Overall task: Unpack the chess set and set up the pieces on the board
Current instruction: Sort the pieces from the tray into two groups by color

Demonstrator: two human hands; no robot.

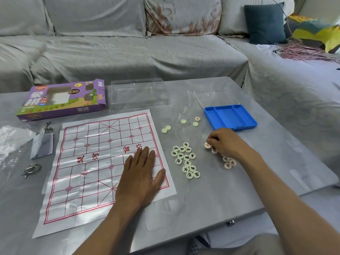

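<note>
Head view: a person sits at a grey surface (239, 100) with a white paper xiangqi board printed with a red grid (95, 162) spread flat on it; places below are given relative to this board
Step in hand: judged as sorting; the set is unpacked and no piece stands on the board yet
Left hand (141, 173): flat on the board's near right part, fingers straight, holding nothing, seemingly pinning the sheet
Right hand (223, 142): right of the board, its grip curled over the red-lettered cream discs (229, 163), fingertips pinching one red-lettered disc (207, 145)
Black-lettered cream discs (185, 160): clustered just right of the board, between it and the red group
Blank-side cream discs (184, 123): a few lie face down beyond the board's far right corner, one red one face up among them
Next move: judged to call for lifting the pinched disc across to a grid crossing on the board and turning the face-down discs over
Blue plastic tray with three compartments (230, 116): far right of the board, nothing seen in any compartment
Clear plastic lid (138, 92): beyond the board's far edge, nothing in it
Purple cardboard box (62, 100): beyond the far left corner, flap open; contents cannot be told
</note>
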